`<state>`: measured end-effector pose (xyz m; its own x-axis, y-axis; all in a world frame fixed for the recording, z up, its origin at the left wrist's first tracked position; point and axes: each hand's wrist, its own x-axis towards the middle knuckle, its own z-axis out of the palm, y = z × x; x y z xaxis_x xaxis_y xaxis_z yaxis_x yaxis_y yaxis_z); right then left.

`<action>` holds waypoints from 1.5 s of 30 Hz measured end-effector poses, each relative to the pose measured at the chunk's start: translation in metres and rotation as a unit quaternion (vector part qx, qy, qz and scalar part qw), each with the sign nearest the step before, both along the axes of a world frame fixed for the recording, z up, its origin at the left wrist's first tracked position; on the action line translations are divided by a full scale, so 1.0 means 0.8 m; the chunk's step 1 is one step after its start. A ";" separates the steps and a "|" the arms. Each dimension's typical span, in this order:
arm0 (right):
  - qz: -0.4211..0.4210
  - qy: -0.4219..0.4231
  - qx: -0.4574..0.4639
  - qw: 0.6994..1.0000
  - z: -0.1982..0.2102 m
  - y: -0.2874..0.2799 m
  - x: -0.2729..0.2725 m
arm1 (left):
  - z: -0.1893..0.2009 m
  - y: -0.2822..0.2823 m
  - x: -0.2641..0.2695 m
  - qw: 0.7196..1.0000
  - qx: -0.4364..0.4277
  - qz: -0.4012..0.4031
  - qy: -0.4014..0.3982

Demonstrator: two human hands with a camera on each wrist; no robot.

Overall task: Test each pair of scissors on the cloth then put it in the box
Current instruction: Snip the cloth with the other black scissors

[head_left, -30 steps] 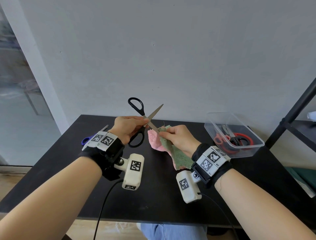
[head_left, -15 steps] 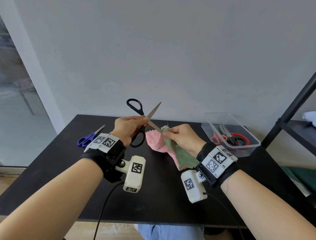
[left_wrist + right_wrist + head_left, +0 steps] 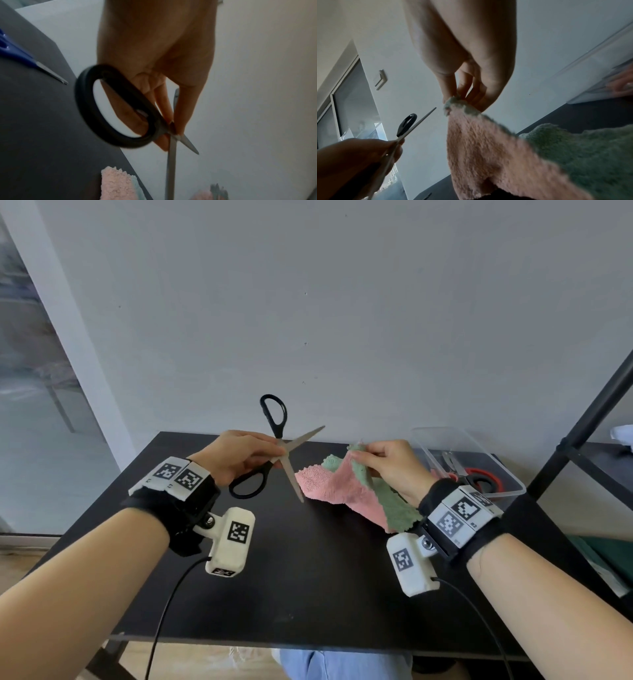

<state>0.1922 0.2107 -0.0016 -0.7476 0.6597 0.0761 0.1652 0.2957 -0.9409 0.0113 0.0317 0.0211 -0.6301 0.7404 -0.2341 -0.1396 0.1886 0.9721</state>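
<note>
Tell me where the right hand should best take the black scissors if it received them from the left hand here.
Probably by the upper handle loop, coming from above. The black scissors are held near the pivot by the left hand, blades spread wide, one tip pointing toward the cloth and the right hand. That loop stands free, clear of fingers and both blades.
</note>
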 end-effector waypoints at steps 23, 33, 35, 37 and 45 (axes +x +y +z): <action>0.175 -0.037 -0.032 0.983 0.015 -0.055 -0.020 | -0.003 -0.002 0.023 0.974 -0.124 -0.147 0.116; 0.173 -0.072 -0.012 0.982 0.018 -0.059 -0.024 | -0.010 0.003 0.025 0.978 -0.102 -0.129 0.129; 0.173 -0.113 0.059 0.977 0.017 -0.058 -0.029 | -0.012 0.004 0.025 0.977 -0.103 -0.131 0.132; 0.184 -0.155 0.123 0.963 0.016 -0.057 -0.033 | -0.014 0.003 0.024 0.976 -0.108 -0.138 0.130; 0.198 -0.196 0.194 0.940 0.021 -0.049 -0.033 | -0.011 0.000 0.018 0.973 -0.103 -0.151 0.138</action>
